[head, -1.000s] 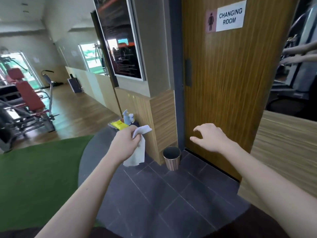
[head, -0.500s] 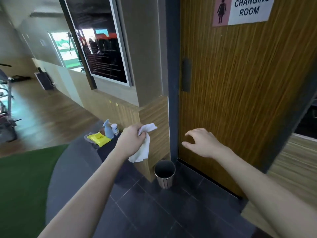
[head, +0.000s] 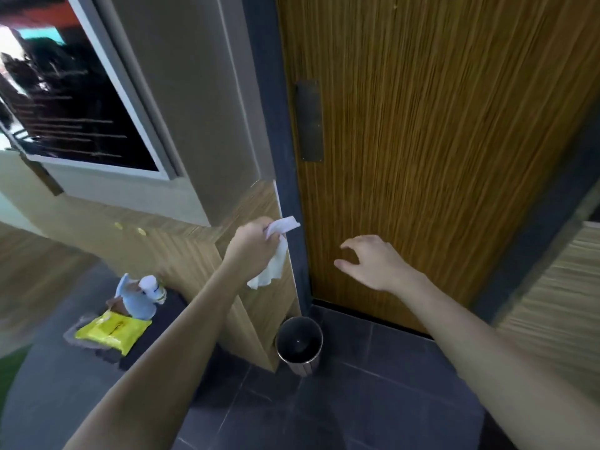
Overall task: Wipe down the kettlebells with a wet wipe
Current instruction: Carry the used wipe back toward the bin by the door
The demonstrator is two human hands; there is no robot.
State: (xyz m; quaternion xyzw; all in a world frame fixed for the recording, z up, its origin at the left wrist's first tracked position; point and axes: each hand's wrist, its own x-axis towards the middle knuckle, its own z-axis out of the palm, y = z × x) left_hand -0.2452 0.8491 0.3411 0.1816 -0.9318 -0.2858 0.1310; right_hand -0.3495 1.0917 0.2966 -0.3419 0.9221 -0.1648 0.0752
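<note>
My left hand [head: 255,246] grips a crumpled white wet wipe [head: 274,261], which hangs from my fist in front of the dark door frame. A small round bin [head: 300,347] stands on the floor below the wipe, slightly to the right. My right hand [head: 373,264] hovers empty in front of the wooden door with its fingers spread and loosely bent. No kettlebell is in view.
A yellow wipes pack [head: 113,331] and a spray bottle [head: 138,300] sit on a low dark stand at the left. The wooden door [head: 422,141] fills the right side. A panelled wall corner [head: 256,306] juts out beside the bin. Dark floor tiles [head: 341,410] lie below.
I have walked closer to the door and bin, and the view has tilted down. My left hand still holds the wipe, now nearer above the bin.
</note>
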